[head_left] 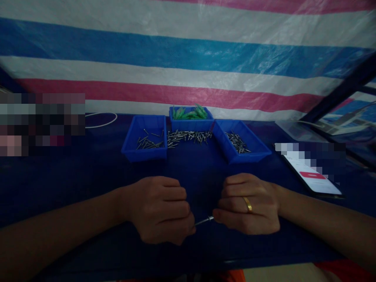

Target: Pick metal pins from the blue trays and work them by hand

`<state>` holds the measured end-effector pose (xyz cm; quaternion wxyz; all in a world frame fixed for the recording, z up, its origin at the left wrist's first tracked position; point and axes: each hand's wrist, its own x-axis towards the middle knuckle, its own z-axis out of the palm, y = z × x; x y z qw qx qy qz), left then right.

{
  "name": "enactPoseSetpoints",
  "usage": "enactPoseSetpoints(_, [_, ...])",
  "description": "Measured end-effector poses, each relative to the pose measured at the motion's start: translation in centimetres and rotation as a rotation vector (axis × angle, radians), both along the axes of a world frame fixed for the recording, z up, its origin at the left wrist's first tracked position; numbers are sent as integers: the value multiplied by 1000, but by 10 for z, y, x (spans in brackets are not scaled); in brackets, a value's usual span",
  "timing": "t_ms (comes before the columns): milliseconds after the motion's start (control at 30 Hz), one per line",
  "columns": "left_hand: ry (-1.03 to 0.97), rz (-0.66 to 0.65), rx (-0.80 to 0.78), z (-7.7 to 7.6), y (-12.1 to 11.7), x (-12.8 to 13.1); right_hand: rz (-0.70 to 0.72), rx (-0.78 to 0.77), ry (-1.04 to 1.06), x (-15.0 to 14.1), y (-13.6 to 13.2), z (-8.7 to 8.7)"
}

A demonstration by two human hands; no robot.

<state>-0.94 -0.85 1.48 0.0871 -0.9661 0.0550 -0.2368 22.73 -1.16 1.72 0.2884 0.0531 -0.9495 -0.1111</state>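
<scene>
The thin metal pin (205,221) was pinched between the clenched left hand (164,211) and right hand (249,205); it could be dropped if either grip were loosened.

A slender, silvery metal pin (203,221) spans the gap between the left hand (164,209) and right hand (249,205), slanting slightly, its thin shaft toward the left fingers, a small collar near the right thumb; both ends are hidden in the grips.

Makeshift workshop bench (96,164), blue parts bins (143,154), loose metal pins (190,136), striped tarp wall (188,51)
</scene>
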Motion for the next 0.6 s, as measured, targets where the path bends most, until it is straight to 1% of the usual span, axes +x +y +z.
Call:
enactPoseSetpoints(100, [-34, -66, 17, 3, -3, 2, 96, 71, 18, -2, -2, -5])
enactPoseSetpoints(167, [-60, -96, 16, 4, -4, 4, 115, 68, 98, -2, -4, -13])
enactPoseSetpoints(233, [-91, -124, -5, 3, -5, 5, 124, 45, 117, 0, -5, -23])
enactPoseSetpoints(300, [-104, -126, -25, 3, -5, 6, 100, 8, 120, 1, -6, -31])
enactPoseSetpoints(400, [-110, -89, -24, 3, -5, 7, 120, -7, 143, 4, -6, -39])
enactPoseSetpoints(500, [-116, -89, -11, 3, -5, 6, 133, -42, 165, 5, -7, -42])
enactPoseSetpoints(600, [-97, -94, 1, 5, -5, 5, 80, -86, 158, 5, -10, -43])
